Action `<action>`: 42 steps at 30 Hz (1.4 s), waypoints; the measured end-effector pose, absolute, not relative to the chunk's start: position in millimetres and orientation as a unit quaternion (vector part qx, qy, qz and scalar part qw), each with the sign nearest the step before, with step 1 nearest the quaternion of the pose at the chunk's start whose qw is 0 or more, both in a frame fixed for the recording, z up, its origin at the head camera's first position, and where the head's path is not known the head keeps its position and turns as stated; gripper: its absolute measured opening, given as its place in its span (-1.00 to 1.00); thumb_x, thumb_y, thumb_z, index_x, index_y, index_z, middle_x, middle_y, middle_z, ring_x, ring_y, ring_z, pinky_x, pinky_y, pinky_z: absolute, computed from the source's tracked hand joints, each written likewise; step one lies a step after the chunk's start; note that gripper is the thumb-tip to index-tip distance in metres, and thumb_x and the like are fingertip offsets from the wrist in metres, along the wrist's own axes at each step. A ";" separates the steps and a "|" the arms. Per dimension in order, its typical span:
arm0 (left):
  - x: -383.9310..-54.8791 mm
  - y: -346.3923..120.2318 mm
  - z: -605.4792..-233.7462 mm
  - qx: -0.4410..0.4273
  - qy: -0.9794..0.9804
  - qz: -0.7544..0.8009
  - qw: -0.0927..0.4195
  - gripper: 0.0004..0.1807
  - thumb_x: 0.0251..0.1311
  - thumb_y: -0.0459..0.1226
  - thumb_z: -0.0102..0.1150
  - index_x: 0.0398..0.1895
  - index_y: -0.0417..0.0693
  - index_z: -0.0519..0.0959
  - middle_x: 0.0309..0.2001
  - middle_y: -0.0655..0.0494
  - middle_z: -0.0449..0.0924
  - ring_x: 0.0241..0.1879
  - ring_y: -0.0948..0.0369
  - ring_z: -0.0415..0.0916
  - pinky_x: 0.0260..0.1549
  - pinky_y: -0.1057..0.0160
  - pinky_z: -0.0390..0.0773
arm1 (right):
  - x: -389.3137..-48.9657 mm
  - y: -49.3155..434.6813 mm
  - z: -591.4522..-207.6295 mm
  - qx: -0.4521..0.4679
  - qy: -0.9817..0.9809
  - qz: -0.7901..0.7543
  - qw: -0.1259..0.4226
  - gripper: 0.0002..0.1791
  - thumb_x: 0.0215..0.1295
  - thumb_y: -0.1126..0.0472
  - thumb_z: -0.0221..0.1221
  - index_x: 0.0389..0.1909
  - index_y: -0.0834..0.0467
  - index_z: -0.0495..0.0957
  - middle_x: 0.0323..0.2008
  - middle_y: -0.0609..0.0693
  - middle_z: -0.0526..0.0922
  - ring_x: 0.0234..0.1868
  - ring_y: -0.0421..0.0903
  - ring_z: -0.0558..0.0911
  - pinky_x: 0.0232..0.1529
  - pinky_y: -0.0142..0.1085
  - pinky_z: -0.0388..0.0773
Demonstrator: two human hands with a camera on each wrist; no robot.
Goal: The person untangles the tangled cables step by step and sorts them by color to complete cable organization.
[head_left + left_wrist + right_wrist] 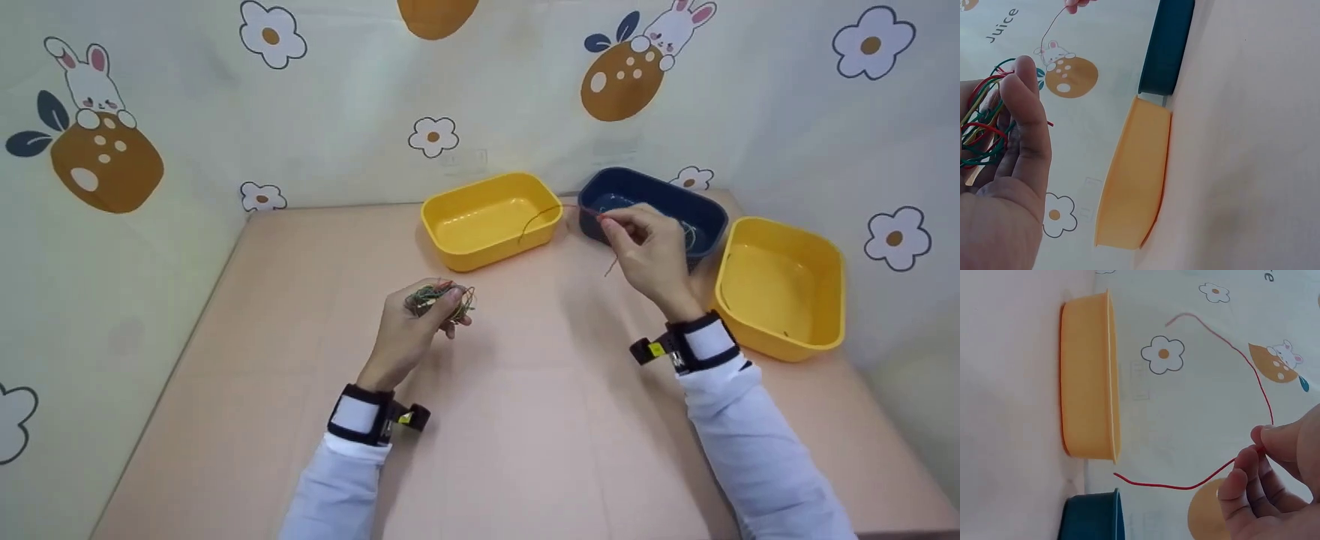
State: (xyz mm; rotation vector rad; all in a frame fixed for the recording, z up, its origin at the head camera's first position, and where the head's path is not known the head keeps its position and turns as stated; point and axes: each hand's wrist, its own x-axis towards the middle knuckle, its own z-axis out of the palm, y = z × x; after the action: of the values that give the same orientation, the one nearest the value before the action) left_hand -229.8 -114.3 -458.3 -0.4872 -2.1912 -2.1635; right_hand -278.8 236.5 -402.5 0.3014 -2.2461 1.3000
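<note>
My left hand (409, 322) holds a tangled bunch of thin wires (985, 126) in red, green and yellow, with the thumb across it. Between the thumb and fingertips of my right hand (649, 251) is a single red wire (1185, 487), pinched partway along so both ends hang free in curves. In the head view the right hand overlaps the dark blue bin (709, 225) at the back, above its near side. Some thin strands (688, 236) show inside that bin. The left hand is above the table, in front of the left yellow bin (480, 259).
Another yellow bin (780, 341) stands at the right, beside the right forearm, with small dark specks on its floor. A pinkish cloth covers the table (525, 450). Behind it rises a pale wall covering (337, 135) printed with rabbits, fruit and flowers.
</note>
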 end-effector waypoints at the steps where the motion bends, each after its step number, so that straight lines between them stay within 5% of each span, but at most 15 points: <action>1: -230.0 -115.0 -458.7 -0.156 -0.701 -0.695 0.015 -0.82 0.65 -0.24 0.32 0.03 -0.17 0.80 -0.19 -0.16 0.88 -0.22 -0.22 0.82 -0.37 0.30 0.79 | -284.4 230.7 -398.9 0.117 -0.837 0.466 0.263 -0.86 0.61 0.33 0.36 -0.02 0.23 0.88 -0.19 0.12 0.77 -0.27 -0.21 0.60 -0.27 -0.58 0.51; 6: -231.1 -116.9 -460.4 -0.150 -0.698 -0.699 0.024 -0.81 0.64 -0.23 0.33 0.06 -0.17 0.79 -0.11 -0.37 0.83 -0.25 -0.07 0.84 -0.37 0.30 0.79 | -315.4 197.1 -384.6 0.170 -0.861 0.398 0.267 -0.81 0.66 0.30 0.31 0.02 0.27 0.87 -0.12 0.20 0.77 -0.18 -0.03 0.70 -0.14 -0.51 0.62; 12: -231.6 -116.5 -459.7 -0.145 -0.693 -0.706 0.026 -0.79 0.64 -0.22 0.33 0.09 -0.17 0.78 -0.09 -0.33 0.84 -0.27 0.09 0.85 -0.36 0.30 0.79 | -348.7 161.8 -387.8 0.210 -0.889 0.341 0.220 -0.79 0.67 0.33 0.27 0.02 0.36 0.85 -0.08 0.30 0.76 -0.06 0.19 0.79 0.01 -0.11 0.82; 16: -232.3 -115.1 -460.1 -0.144 -0.690 -0.709 0.024 -0.79 0.65 -0.23 0.32 0.09 -0.17 0.78 -0.08 -0.39 0.82 -0.25 0.00 0.85 -0.35 0.31 0.79 | -364.8 146.2 -404.1 0.199 -0.912 0.313 0.176 -0.78 0.69 0.36 0.24 0.05 0.37 0.84 -0.02 0.30 0.74 0.03 0.20 0.79 0.13 -0.01 0.84; 19: -232.6 -114.3 -461.0 -0.146 -0.693 -0.705 0.024 -0.79 0.65 -0.22 0.32 0.09 -0.17 0.79 -0.14 -0.23 0.86 -0.23 -0.12 0.84 -0.35 0.31 0.79 | -373.2 139.1 -417.5 0.190 -0.928 0.280 0.156 -0.78 0.67 0.37 0.25 0.06 0.35 0.84 0.00 0.30 0.76 0.06 0.21 0.78 0.17 0.00 0.82; 24: -232.3 -114.1 -460.4 -0.149 -0.692 -0.706 0.021 -0.77 0.65 -0.22 0.33 0.07 -0.22 0.78 -0.20 -0.05 0.88 -0.26 0.01 0.83 -0.35 0.32 0.78 | -379.8 134.2 -429.1 0.188 -0.944 0.244 0.117 -0.77 0.62 0.41 0.28 0.13 0.33 0.82 0.08 0.26 0.86 0.16 0.19 0.81 0.30 0.02 0.79; 29: -232.6 -113.6 -460.8 -0.150 -0.689 -0.709 0.018 -0.77 0.65 -0.25 0.32 0.07 -0.27 0.77 -0.15 -0.21 0.87 -0.28 0.15 0.82 -0.35 0.33 0.77 | -376.9 139.3 -433.6 0.192 -0.938 0.269 0.110 -0.74 0.61 0.45 0.24 0.16 0.36 0.80 0.14 0.27 0.87 0.22 0.20 0.82 0.39 0.03 0.77; 39: -229.9 -109.1 -459.5 -0.153 -0.694 -0.703 0.013 -0.79 0.68 -0.22 0.28 0.08 -0.18 0.76 -0.19 -0.02 0.88 -0.25 0.03 0.85 -0.35 0.31 0.78 | -328.5 162.7 -433.3 0.256 -0.884 0.367 0.135 -0.83 0.57 0.37 0.33 0.02 0.30 0.84 0.00 0.22 0.90 0.05 0.20 0.83 0.22 0.13 0.79; 42: -229.0 -103.5 -458.5 -0.159 -0.693 -0.703 0.003 -0.76 0.70 -0.19 0.25 0.10 -0.17 0.75 -0.14 -0.04 0.87 -0.23 0.07 0.85 -0.34 0.31 0.79 | -306.3 168.9 -433.4 0.273 -0.870 0.386 0.139 -0.86 0.58 0.33 0.35 -0.02 0.24 0.85 -0.07 0.15 0.92 -0.01 0.14 0.82 0.32 0.19 0.71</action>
State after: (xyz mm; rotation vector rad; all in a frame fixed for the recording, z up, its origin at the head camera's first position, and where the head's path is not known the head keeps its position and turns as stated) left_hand -229.0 -103.5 -458.5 -0.4998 -2.1733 -2.2031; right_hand -306.3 168.9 -433.4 0.7908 -2.5158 1.1158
